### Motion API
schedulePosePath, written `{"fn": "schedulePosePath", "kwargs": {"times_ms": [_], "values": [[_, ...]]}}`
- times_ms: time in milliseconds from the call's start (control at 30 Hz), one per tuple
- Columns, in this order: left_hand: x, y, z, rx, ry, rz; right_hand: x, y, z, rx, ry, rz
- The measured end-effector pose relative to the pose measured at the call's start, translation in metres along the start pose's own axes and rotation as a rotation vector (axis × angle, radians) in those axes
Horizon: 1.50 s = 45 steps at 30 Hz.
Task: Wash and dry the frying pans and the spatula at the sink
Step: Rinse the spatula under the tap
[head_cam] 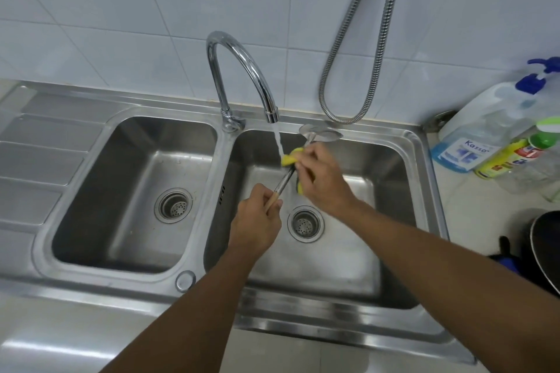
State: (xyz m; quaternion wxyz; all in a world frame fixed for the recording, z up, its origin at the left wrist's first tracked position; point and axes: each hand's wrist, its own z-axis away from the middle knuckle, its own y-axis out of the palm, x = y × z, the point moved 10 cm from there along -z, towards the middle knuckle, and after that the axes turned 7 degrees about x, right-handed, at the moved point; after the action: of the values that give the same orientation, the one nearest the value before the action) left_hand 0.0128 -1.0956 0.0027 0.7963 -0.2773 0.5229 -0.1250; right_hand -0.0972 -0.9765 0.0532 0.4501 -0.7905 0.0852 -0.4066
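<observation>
Over the right sink basin (391, 172), my left hand (254, 221) grips the wooden handle of a metal spatula (285, 180). The spatula's shaft runs up and right to its flat steel blade (321, 132) near the basin's back rim. My right hand (321, 179) holds a yellow sponge (289, 159) wrapped around the shaft. Water runs from the chrome tap (242, 70) onto the sponge. A dark frying pan (545, 251) shows partly at the right edge on the counter.
The left basin (91, 191) holds nothing but its drain. A ribbed draining board (39, 160) lies at far left. Soap bottles (491, 136) stand at the back right on the counter. A metal hose (363, 48) hangs on the tiled wall.
</observation>
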Motion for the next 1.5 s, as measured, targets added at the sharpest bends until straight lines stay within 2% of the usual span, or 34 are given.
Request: {"fn": "schedulePosePath", "kwargs": {"times_ms": [67,200,367,400,533,667,900,1067,1167,1267,1333,1400,1433,1467,1500], "values": [[0.0,0.0,-0.003,-0.006,0.003,0.04,0.004,0.006,0.007,0.004,-0.074,0.041],[0.0,0.004,-0.003,0.003,-0.008,0.078,-0.035,-0.024,-0.006,-0.17,0.111,0.048],[-0.006,0.0,-0.009,0.005,-0.032,0.139,0.011,0.006,0.008,0.072,-0.168,0.024],[-0.007,0.0,-0.009,0.031,-0.033,0.122,0.007,0.004,0.007,0.069,-0.157,0.024],[-0.015,0.008,-0.003,0.115,-0.032,0.18,-0.026,-0.024,-0.008,-0.136,0.045,0.005],[-0.01,0.011,-0.002,0.172,-0.087,0.248,-0.005,-0.007,-0.001,0.001,-0.096,0.062],[-0.008,0.022,0.008,0.258,-0.112,0.262,-0.093,-0.059,0.032,-0.183,0.346,0.057],[-0.005,0.038,0.007,0.329,-0.178,0.25,-0.166,-0.123,0.134,-0.381,0.719,0.192],[-0.006,0.05,0.008,0.38,-0.199,0.257,-0.214,-0.147,0.191,-0.251,0.938,0.377],[-0.008,0.053,0.007,0.384,-0.223,0.229,-0.237,-0.158,0.212,-0.142,1.055,0.489],[-0.008,0.052,0.006,0.372,-0.237,0.208,-0.223,-0.16,0.195,-0.241,0.915,0.525],[-0.006,0.051,0.004,0.36,-0.256,0.211,-0.178,-0.144,0.153,-0.331,0.588,0.456],[-0.005,0.05,0.004,0.351,-0.265,0.221,-0.156,-0.125,0.131,-0.308,0.48,0.334],[-0.004,0.05,0.003,0.342,-0.275,0.232,-0.139,-0.099,0.109,-0.246,0.458,0.141],[-0.003,0.049,0.002,0.332,-0.281,0.242,-0.125,-0.069,0.091,-0.164,0.536,-0.096]]}}
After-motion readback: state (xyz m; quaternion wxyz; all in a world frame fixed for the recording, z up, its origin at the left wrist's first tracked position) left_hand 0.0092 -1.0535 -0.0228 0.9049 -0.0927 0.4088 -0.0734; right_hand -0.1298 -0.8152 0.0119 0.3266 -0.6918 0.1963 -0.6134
